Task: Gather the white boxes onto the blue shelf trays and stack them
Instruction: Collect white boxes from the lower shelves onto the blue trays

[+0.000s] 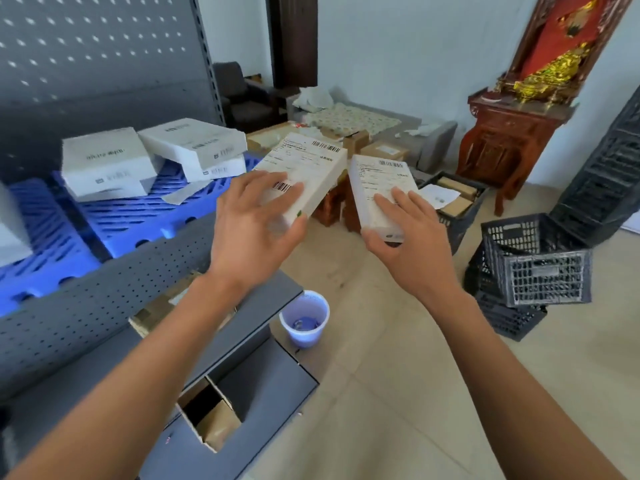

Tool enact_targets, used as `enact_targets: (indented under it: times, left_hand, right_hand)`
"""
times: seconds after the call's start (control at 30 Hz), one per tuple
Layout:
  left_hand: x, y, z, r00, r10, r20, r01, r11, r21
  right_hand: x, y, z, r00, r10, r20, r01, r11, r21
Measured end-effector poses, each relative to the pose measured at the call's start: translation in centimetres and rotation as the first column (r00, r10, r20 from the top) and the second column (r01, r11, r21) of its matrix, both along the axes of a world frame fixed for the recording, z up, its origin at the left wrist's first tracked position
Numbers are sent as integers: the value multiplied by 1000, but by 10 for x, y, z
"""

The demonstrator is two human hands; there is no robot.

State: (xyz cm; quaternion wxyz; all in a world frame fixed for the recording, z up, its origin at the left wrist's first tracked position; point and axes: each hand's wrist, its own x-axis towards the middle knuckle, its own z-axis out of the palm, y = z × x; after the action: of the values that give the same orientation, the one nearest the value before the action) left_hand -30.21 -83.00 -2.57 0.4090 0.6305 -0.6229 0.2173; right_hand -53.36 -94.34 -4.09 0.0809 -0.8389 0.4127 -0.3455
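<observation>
- The left hand (258,216) grasps a white box (304,171) by its near end, fingers spread over the labelled top and thumb at the lower edge; the box is held in the air at centre frame, its long axis running from the hand up and to the right.
- The right hand (403,233) grasps a second white box (381,192) by its near end, fingers on the top face and thumb beneath; it hangs just right of the first, the two apart, its long axis pointing away from the person.
- The relation that counts: the blue shelf tray (138,216) lies to the left of both hands, at about their height, and the left hand's box is the nearer, its far-left edge already close above the tray's right corner.
- Three white boxes already sit on that tray: one (107,164) toward the left, and a tilted one (194,140) leaning on a lower one (221,169), so the pile is untidy, not yet squared.
- I judge the left box should go down first, with the right one following across.
- Hard to make out: print on the labels is blurred; another blue tray (38,237) at the left edge is cut off, with a white shape on it only partly in frame.
- At lower centre a small lilac cup (304,318) stands on the floor beside the grey shelf base.
</observation>
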Motion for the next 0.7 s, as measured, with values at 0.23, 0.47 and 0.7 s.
enact_targets:
  times: [0.23, 0.47, 0.7]
  left_hand:
    - [31, 25, 38, 986, 164, -23, -165, 985, -55]
    - [86, 66, 64, 931, 361, -54, -364, 929, -63]
    - [141, 87, 70, 862, 498, -96, -501, 865, -13]
  right_hand:
    - [67, -11, 41, 969, 245, 35, -243, 969, -43]
    - [150, -1, 73, 930, 368, -18, -368, 925, -96]
    - [205, 13, 84, 932, 360, -40, -362, 929, -78]
